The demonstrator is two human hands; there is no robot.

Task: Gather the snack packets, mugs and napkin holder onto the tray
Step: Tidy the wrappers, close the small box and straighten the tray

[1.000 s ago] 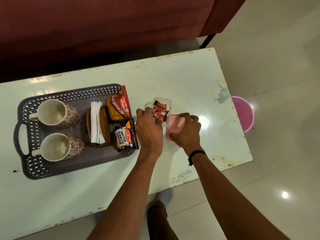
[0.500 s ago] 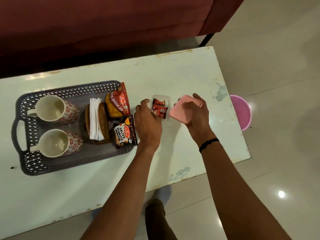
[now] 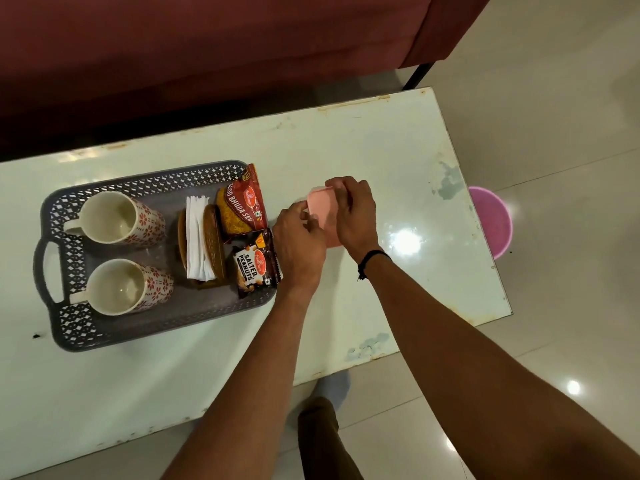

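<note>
Both hands are on the small pink lid (image 3: 322,216), right of the tray: the left hand (image 3: 300,249) pinches its near-left edge with curled fingertips, and the right hand (image 3: 355,216) is clamped over its far and right side, fingers wrapped across the top. What sits under the lid is mostly covered by the two hands, so whether it is pressed fully onto a container I can't tell. A black band (image 3: 372,258) circles the right wrist. Just left of the left hand, the grey lattice tray (image 3: 65,327) lies on the pale glossy table (image 3: 381,150), and it's loaded: two white mugs with red flower print, the far mug (image 3: 114,218) and the near mug (image 3: 123,287), stand upright side by side at the handle end, both showing empty insides. Next along is the brown napkin holder (image 3: 213,251) with white napkins (image 3: 195,237) standing in it. At the tray's right end lean the red bhujia sev packet (image 3: 244,206) and, nearer, the dark salted peanuts packet (image 3: 254,266), which touches the left hand. Off the table's right edge, a pink bucket (image 3: 493,220) stands on the tiled floor (image 3: 554,98); a maroon sofa (image 3: 207,46) runs along the far side.
</note>
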